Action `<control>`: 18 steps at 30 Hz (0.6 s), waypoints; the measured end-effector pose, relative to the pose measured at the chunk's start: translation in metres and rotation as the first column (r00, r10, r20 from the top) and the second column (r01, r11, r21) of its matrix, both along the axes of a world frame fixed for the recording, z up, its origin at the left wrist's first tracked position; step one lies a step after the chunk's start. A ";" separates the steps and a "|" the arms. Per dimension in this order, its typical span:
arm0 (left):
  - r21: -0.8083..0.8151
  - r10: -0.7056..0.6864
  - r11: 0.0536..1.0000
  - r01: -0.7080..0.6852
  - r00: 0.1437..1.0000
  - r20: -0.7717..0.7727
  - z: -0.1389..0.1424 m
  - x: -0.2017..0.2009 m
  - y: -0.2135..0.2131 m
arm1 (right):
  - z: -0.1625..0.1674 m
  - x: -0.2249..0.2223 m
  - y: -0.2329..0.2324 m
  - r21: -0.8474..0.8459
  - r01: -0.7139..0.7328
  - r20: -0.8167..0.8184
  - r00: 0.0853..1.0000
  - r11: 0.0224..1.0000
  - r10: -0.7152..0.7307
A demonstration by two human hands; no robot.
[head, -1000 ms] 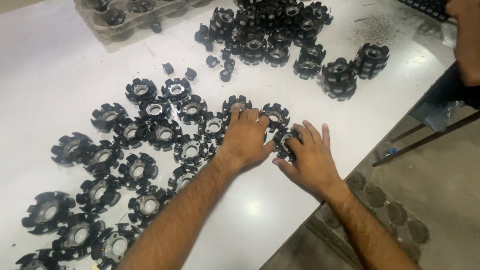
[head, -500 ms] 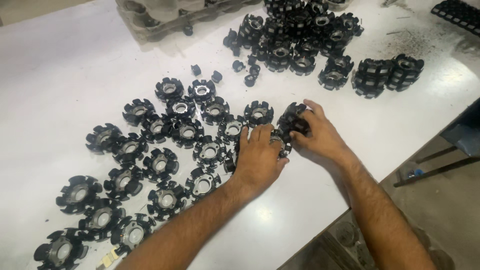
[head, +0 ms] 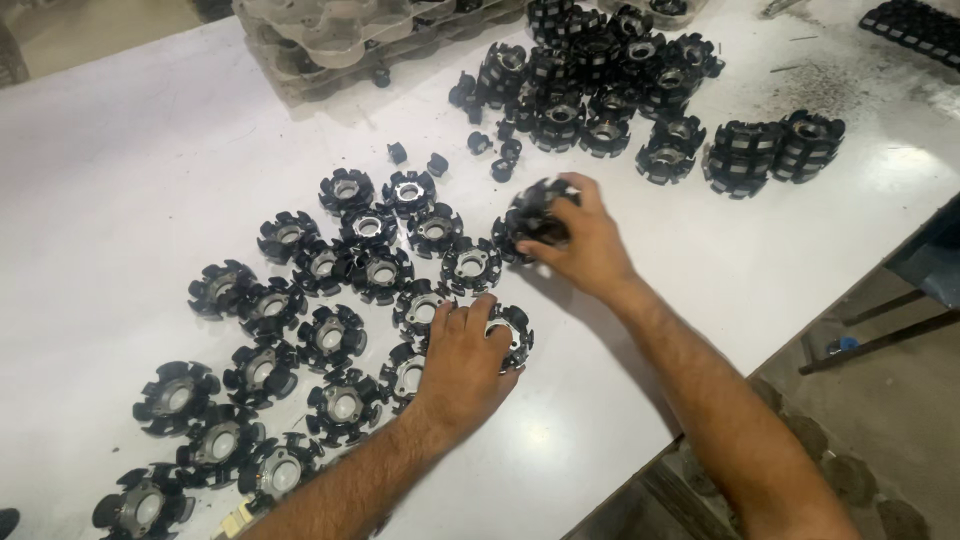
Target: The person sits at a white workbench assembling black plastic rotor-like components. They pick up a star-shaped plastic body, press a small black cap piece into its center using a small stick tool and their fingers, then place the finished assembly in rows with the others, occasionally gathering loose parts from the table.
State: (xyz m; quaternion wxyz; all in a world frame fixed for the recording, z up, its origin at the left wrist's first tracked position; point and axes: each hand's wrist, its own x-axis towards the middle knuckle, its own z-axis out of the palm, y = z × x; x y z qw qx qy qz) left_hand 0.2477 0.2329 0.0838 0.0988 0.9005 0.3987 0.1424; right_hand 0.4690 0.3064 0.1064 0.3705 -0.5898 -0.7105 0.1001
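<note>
On a white table (head: 110, 140), clear plastic trays (head: 330, 40) lie at the far edge beside a heap of black toothed rings (head: 590, 85). The right hand (head: 585, 245) clutches several rings (head: 535, 215); the left hand (head: 465, 365) rests, fingers spread, on one flat-laid ring (head: 515, 330).

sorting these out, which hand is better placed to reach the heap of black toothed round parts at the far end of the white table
Probably the right hand: it lies nearer the heap of black toothed round parts; the left hand rests further back.
</note>
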 end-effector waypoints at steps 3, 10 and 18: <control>0.117 0.011 0.993 -0.027 0.990 0.139 0.001 -0.003 0.006 | 0.005 -0.020 0.012 -0.041 -0.016 0.081 0.997 0.999 0.019; 0.127 0.167 0.973 -0.192 0.969 0.182 0.019 0.003 0.069 | -0.008 0.000 -0.003 -0.069 0.022 0.162 0.987 0.997 -0.010; 0.053 -0.335 0.942 0.332 0.939 0.078 0.007 0.037 0.013 | -0.024 0.071 -0.136 -0.149 0.427 0.335 0.871 0.892 -0.360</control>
